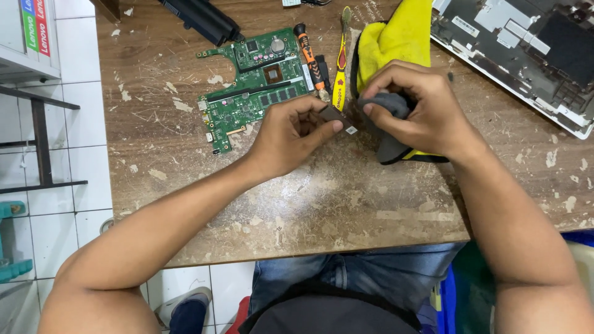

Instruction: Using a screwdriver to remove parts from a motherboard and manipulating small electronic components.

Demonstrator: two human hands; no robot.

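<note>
Left hand (291, 133) pinched small dark memory module (337, 117); right hand (414, 105) gripped grey-and-yellow cloth (390, 49), pressing it against module. Green motherboard (257, 86) lay far left on worn table (309, 204).

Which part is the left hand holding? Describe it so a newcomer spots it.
On the worn wooden table, look right of the green circuit board. The left hand pinches a small dark flat module, the only board lifted off the table.

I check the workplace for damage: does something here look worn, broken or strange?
Yes. The wooden table is worn, with scratches and pale chipped patches all over its top. A bare green circuit board lies loose on it, beside the left hand.
</note>
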